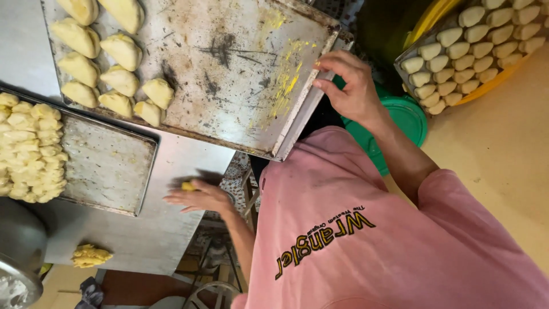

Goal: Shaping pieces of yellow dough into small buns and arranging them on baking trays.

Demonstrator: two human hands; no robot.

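Note:
My right hand [350,86] grips the right edge of a large worn metal baking tray [246,74]. Several folded pale-yellow pastries [117,77] lie in rows at that tray's left end; the rest of it is bare and scratched. My left hand [200,197] lies palm down on the grey metal table [171,229], fingers over a small yellow dough piece [188,186] near the table's edge.
A second tray [108,166] on the left holds a heap of small dough pieces [28,149]. A dough lump [88,256] and a metal bowl [20,246] sit lower left. Upper right, a tray of filled pastries [474,46] rests over a yellow tub beside a green lid [409,117].

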